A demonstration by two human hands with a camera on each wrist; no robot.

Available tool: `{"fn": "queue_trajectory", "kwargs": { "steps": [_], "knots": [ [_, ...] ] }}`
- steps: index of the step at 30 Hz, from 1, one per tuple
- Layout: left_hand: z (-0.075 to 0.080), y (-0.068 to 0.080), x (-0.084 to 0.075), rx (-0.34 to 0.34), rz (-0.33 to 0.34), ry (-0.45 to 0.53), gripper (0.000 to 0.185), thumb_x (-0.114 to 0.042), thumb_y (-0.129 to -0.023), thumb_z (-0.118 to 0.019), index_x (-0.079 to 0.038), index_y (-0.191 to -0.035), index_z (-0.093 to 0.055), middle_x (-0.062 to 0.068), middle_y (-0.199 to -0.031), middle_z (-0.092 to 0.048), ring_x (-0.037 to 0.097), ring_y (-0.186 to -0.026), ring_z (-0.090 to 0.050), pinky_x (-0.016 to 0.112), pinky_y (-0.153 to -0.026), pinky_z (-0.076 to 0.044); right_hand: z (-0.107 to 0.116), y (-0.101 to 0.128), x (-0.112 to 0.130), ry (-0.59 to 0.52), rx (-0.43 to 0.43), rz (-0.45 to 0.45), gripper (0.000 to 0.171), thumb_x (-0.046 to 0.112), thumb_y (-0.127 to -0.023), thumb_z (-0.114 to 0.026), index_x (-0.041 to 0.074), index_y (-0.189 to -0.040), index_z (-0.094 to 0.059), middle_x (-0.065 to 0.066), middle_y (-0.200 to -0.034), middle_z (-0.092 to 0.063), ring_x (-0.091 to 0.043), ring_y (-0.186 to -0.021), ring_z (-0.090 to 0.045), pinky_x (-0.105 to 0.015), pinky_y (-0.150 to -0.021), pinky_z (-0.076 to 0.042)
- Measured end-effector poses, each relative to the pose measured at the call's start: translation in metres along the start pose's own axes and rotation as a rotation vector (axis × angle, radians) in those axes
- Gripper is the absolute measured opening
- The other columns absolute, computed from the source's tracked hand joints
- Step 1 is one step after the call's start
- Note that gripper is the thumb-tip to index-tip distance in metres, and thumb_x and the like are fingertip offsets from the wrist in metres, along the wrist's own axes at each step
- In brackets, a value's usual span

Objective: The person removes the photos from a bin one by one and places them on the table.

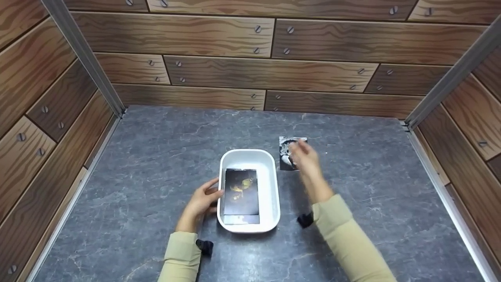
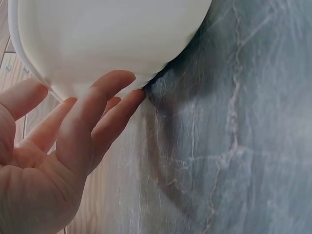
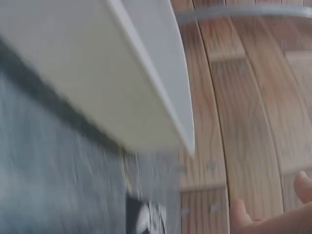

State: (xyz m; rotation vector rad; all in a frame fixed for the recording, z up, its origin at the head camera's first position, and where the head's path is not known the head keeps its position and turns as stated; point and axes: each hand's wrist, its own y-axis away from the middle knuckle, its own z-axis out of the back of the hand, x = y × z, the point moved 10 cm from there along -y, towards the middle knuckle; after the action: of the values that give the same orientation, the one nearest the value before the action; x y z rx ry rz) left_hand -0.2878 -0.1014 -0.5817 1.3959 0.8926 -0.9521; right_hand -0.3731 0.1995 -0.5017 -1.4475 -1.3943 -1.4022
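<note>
Wood-patterned panels [image 1: 219,72] enclose the work surface [image 1: 168,137] on the left, right and far sides, with a metal post [image 1: 80,53] at the far left corner and a second metal post [image 1: 456,72] at the far right corner. A white container [image 1: 268,196] sits on the near middle part of the surface. Inside it, toward the left, lies a dark card [image 1: 246,201]; a paler strip [image 1: 241,219] shows along its near edge. A black-and-white card [image 1: 286,160] lies on the surface, just beyond and to the right of the container. The container's right wall stands between the two cards, and the right hand partly covers the black-and-white card from the head view.

Left hand [image 1: 201,201]: fingers extended and slightly bent, touching the container's outer left wall; thumb at the rim. Right hand [image 1: 308,160]: blurred, raised over the black-and-white card; thumb and finger spread apart in the right wrist view. Contact with the card cannot be determined.

Container: smooth, glossy, rectangular, with rounded corners and a raised rim. Dark card: flat, rectangular, with a yellowish motif. Work surface: grey, with pale marble-like veining. Sleeves [image 1: 182,252]: pale olive fabric, with a black device [image 1: 205,247] at the left wrist.
</note>
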Motion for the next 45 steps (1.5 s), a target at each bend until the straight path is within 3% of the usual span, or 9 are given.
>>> {"fn": "queue_trajectory", "kwargs": {
  "steps": [5, 12, 14, 19, 21, 23, 30, 37, 45],
  "knots": [
    [0.001, 0.002, 0.0, 0.006, -0.003, -0.006, 0.054, -0.008, -0.094, -0.062, -0.006, -0.145, -0.044, 0.03, -0.134, -0.052, 0.034, -0.101, -0.065, 0.039, -0.065, -0.06, -0.038, 0.033, -0.023, 0.028, 0.107, 0.033, 0.048, 0.0, -0.095, -0.054, -0.016, -0.138, -0.038, -0.023, -0.12, -0.056, -0.01, -0.093, -0.059, -0.031, -0.094, -0.052],
    [0.0, 0.001, 0.0, 0.012, 0.001, 0.019, 0.054, -0.006, -0.094, -0.061, -0.007, -0.145, -0.044, 0.029, -0.133, -0.054, 0.031, -0.099, -0.066, 0.039, -0.065, -0.06, -0.076, 0.065, -0.07, 0.188, 0.212, -0.052, 0.055, 0.007, -0.092, -0.059, -0.017, -0.138, -0.038, -0.034, -0.135, -0.047, -0.035, -0.119, -0.051, -0.047, -0.109, -0.04],
    [0.0, 0.0, 0.001, 0.013, 0.006, 0.023, 0.054, -0.006, -0.094, -0.061, -0.007, -0.145, -0.044, 0.028, -0.133, -0.055, 0.031, -0.099, -0.066, 0.04, -0.065, -0.06, -0.073, 0.059, -0.092, 0.222, 0.197, -0.053, 0.06, 0.013, -0.09, -0.065, -0.014, -0.138, -0.041, -0.032, -0.137, -0.047, -0.039, -0.124, -0.046, -0.046, -0.109, -0.038],
    [-0.002, -0.002, 0.001, 0.014, 0.003, 0.031, 0.054, -0.005, -0.094, -0.06, -0.007, -0.145, -0.043, 0.029, -0.133, -0.054, 0.032, -0.102, -0.065, 0.041, -0.067, -0.06, -0.049, 0.009, -0.175, 0.294, 0.134, -0.052, 0.08, 0.038, -0.077, -0.08, -0.003, -0.138, -0.048, -0.024, -0.139, -0.049, -0.039, -0.127, -0.043, -0.041, -0.106, -0.04],
    [-0.002, -0.002, 0.001, 0.014, 0.001, 0.03, 0.054, -0.005, -0.094, -0.06, -0.006, -0.145, -0.043, 0.029, -0.133, -0.054, 0.032, -0.102, -0.065, 0.04, -0.067, -0.06, -0.047, 0.002, -0.188, 0.336, 0.104, -0.069, 0.084, 0.039, -0.077, -0.081, -0.003, -0.14, -0.045, -0.025, -0.141, -0.047, -0.041, -0.129, -0.042, -0.041, -0.107, -0.041],
    [-0.003, -0.001, 0.0, 0.019, -0.007, 0.029, 0.054, -0.005, -0.095, -0.06, -0.005, -0.145, -0.043, 0.03, -0.134, -0.053, 0.032, -0.102, -0.065, 0.04, -0.067, -0.06, -0.051, 0.011, -0.181, 0.365, 0.086, -0.101, 0.082, 0.032, -0.08, -0.079, -0.005, -0.142, -0.041, -0.028, -0.143, -0.043, -0.044, -0.132, -0.04, -0.046, -0.109, -0.039],
    [-0.002, 0.0, -0.001, 0.03, -0.022, 0.039, 0.053, -0.003, -0.095, -0.058, -0.004, -0.145, -0.042, 0.031, -0.134, -0.051, 0.03, -0.099, -0.065, 0.04, -0.066, -0.06, -0.074, 0.064, -0.117, 0.457, 0.066, -0.185, 0.065, 0.007, -0.089, -0.063, -0.014, -0.142, -0.033, -0.031, -0.146, -0.038, -0.043, -0.136, -0.035, -0.047, -0.114, -0.033],
    [-0.003, 0.002, -0.002, 0.029, -0.027, 0.026, 0.052, -0.003, -0.095, -0.057, -0.003, -0.145, -0.042, 0.032, -0.133, -0.052, 0.031, -0.099, -0.064, 0.04, -0.066, -0.06, -0.072, 0.068, -0.11, 0.612, 0.049, -0.189, 0.064, 0.012, -0.084, -0.066, -0.004, -0.141, -0.044, -0.023, -0.145, -0.045, -0.039, -0.135, -0.037, -0.047, -0.113, -0.031],
    [-0.003, 0.003, -0.004, 0.028, -0.025, 0.012, 0.052, -0.004, -0.095, -0.058, -0.004, -0.145, -0.043, 0.031, -0.132, -0.053, 0.028, -0.092, -0.066, 0.039, -0.064, -0.06, -0.076, 0.066, -0.114, 0.486, 0.103, -0.158, 0.07, 0.002, -0.078, -0.06, -0.009, -0.143, -0.038, -0.024, -0.148, -0.04, -0.037, -0.139, -0.034, -0.046, -0.113, -0.034]
  ]
}}
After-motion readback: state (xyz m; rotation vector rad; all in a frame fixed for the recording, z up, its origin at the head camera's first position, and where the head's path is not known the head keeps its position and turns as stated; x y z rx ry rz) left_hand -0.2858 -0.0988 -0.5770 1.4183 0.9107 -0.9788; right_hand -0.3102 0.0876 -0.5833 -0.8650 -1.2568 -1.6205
